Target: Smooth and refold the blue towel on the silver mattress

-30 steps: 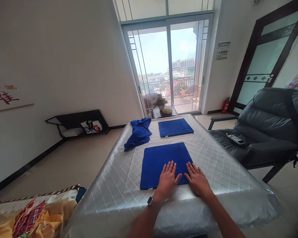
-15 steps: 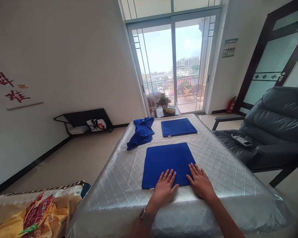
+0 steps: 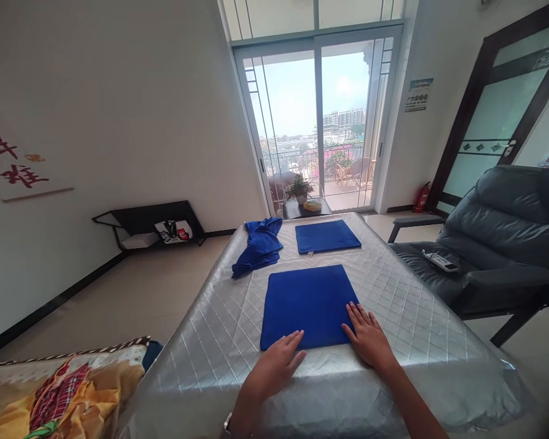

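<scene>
A flat blue cloth piece (image 3: 308, 305), roughly square, lies on the silver quilted table cover (image 3: 421, 323) in front of me. At its near left corner is my left hand (image 3: 274, 361), fingers stretched out and partly over the near edge. My right hand (image 3: 368, 338) rests with spread fingers on the right edge of the same piece. Beyond it lies a second flat blue piece (image 3: 328, 236) with a small white tag at its near edge. To the left of that one is a crumpled blue cloth (image 3: 259, 247). Neither hand grips anything.
At the right stands a dark armchair (image 3: 507, 238) with a white device (image 3: 441, 261) on its seat. A potted plant (image 3: 301, 188) is on a small table by the glass door. Yellow and plaid fabric (image 3: 68, 390) lies at the lower left. A black rack (image 3: 155, 222) stands against the wall.
My left hand has slid left along the near edge to the near left corner and turned more onto its side. The right hand stays on the right edge.
</scene>
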`<state>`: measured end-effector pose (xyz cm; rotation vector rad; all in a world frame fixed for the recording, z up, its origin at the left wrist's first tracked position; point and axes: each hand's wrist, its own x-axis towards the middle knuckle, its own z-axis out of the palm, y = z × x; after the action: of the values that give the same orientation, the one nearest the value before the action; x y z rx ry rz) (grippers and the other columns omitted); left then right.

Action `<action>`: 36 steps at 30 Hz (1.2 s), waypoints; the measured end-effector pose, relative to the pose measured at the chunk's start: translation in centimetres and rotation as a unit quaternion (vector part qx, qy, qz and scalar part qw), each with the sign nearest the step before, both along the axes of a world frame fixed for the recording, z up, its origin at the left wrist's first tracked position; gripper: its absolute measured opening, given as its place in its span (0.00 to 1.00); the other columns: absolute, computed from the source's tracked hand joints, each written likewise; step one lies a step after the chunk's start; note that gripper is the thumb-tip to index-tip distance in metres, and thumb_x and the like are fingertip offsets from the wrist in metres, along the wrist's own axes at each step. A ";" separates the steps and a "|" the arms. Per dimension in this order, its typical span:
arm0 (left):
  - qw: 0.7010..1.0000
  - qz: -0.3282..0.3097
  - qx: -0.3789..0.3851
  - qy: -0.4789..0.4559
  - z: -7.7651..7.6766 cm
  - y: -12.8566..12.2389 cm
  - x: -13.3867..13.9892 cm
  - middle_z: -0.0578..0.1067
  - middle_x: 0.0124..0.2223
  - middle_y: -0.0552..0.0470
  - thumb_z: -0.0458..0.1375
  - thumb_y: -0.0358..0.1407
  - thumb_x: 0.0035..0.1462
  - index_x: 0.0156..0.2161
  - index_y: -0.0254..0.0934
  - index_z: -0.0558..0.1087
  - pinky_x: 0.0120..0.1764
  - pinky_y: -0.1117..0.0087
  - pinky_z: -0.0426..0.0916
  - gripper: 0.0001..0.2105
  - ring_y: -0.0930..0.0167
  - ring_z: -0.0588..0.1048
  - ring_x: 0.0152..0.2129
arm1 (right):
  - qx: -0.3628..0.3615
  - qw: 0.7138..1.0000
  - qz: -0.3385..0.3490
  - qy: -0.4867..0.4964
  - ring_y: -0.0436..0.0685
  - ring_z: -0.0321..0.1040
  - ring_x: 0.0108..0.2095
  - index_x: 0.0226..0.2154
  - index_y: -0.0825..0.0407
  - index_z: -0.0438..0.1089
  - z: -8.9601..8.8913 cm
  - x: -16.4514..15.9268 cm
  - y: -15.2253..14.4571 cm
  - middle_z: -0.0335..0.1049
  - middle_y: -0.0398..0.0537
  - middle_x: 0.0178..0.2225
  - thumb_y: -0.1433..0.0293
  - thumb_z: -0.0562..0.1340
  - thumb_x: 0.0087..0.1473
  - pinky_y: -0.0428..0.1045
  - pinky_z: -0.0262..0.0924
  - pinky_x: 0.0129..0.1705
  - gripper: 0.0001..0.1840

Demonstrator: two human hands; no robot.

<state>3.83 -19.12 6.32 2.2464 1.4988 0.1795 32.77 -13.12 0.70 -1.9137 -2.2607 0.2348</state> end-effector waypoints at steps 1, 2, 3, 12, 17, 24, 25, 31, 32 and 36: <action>1.000 0.000 0.027 -0.003 0.2 0.5 0.2 0.62 0.68 0.52 0.39 0.53 0.69 0.69 0.46 0.56 0.63 0.61 0.61 0.28 0.65 0.63 0.63 | -0.002 1.000 -0.001 -0.001 0.57 0.32 0.71 0.70 0.53 0.44 0.1 0.0 0.0 0.38 0.45 0.72 0.52 0.42 0.67 0.60 0.31 0.71 0.36; 0.998 -0.005 0.056 -0.004 0.3 1.3 0.6 0.63 0.68 0.53 0.40 0.52 0.70 0.68 0.47 0.57 0.63 0.61 0.62 0.27 0.66 0.64 0.63 | -0.003 1.000 -0.001 0.000 0.57 0.32 0.71 0.71 0.53 0.44 0.1 0.0 0.0 0.38 0.45 0.72 0.52 0.41 0.68 0.60 0.31 0.71 0.36; 0.996 -0.014 0.086 -0.001 0.1 2.1 1.0 0.63 0.68 0.53 0.40 0.51 0.70 0.68 0.48 0.58 0.63 0.61 0.62 0.26 0.66 0.64 0.63 | -0.002 1.000 0.000 0.001 0.57 0.32 0.71 0.71 0.53 0.43 0.1 0.0 0.0 0.38 0.45 0.72 0.52 0.41 0.68 0.60 0.31 0.71 0.36; 0.985 0.022 0.140 0.095 -4.6 7.9 1.2 0.49 0.73 0.51 0.38 0.53 0.69 0.71 0.43 0.49 0.68 0.54 0.47 0.30 0.64 0.47 0.69 | 0.000 1.000 0.003 0.007 0.57 0.33 0.71 0.71 0.49 0.44 0.2 0.1 -0.1 0.39 0.44 0.72 0.51 0.41 0.68 0.61 0.32 0.71 0.36; 0.980 0.093 0.129 0.122 -6.1 6.6 -2.6 0.47 0.73 0.50 0.36 0.54 0.69 0.71 0.40 0.47 0.68 0.54 0.44 0.32 0.63 0.45 0.70 | 0.004 1.000 0.004 0.007 0.57 0.32 0.71 0.71 0.51 0.44 0.1 0.1 -0.1 0.39 0.45 0.72 0.52 0.41 0.68 0.60 0.31 0.71 0.36; 0.978 0.128 0.105 0.130 -6.0 4.8 -5.3 0.41 0.73 0.46 0.35 0.56 0.68 0.71 0.34 0.44 0.68 0.55 0.44 0.36 0.63 0.41 0.70 | -0.007 1.000 0.002 0.000 0.56 0.32 0.72 0.71 0.52 0.43 0.3 0.0 -0.1 0.38 0.45 0.72 0.52 0.42 0.68 0.60 0.31 0.71 0.36; 0.977 0.130 0.106 0.129 -6.0 4.7 -5.3 0.42 0.73 0.46 0.35 0.57 0.68 0.71 0.35 0.44 0.68 0.55 0.45 0.36 0.63 0.42 0.70 | -0.005 1.000 0.003 0.000 0.56 0.31 0.72 0.71 0.52 0.43 0.3 0.0 -0.1 0.38 0.44 0.72 0.52 0.42 0.68 0.60 0.31 0.71 0.36; 0.974 0.129 0.134 0.125 -6.2 4.5 -5.1 0.46 0.73 0.45 0.38 0.55 0.68 0.71 0.36 0.48 0.68 0.53 0.46 0.34 0.62 0.45 0.69 | 0.009 1.000 0.003 0.008 0.57 0.34 0.71 0.70 0.53 0.45 0.1 0.1 -0.1 0.40 0.45 0.71 0.52 0.43 0.68 0.61 0.33 0.71 0.35; 0.974 0.126 0.146 0.120 -6.2 4.3 -5.2 0.48 0.72 0.44 0.39 0.55 0.69 0.71 0.37 0.49 0.68 0.51 0.46 0.33 0.61 0.47 0.69 | 0.014 1.000 0.005 0.012 0.58 0.35 0.71 0.70 0.52 0.46 0.0 0.1 -0.1 0.41 0.45 0.71 0.53 0.44 0.68 0.61 0.34 0.71 0.35; 0.965 0.088 0.239 0.057 -6.4 3.0 -5.9 0.55 0.71 0.45 0.45 0.49 0.69 0.70 0.43 0.52 0.65 0.49 0.55 0.29 0.60 0.55 0.67 | 0.076 0.996 0.028 0.029 0.63 0.41 0.70 0.67 0.51 0.56 0.4 0.3 -0.3 0.48 0.49 0.70 0.56 0.49 0.67 0.65 0.40 0.69 0.31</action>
<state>-2.08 -16.09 -0.04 2.5185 1.8800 0.5239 33.07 -13.40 1.05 -1.7476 -2.2266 0.1202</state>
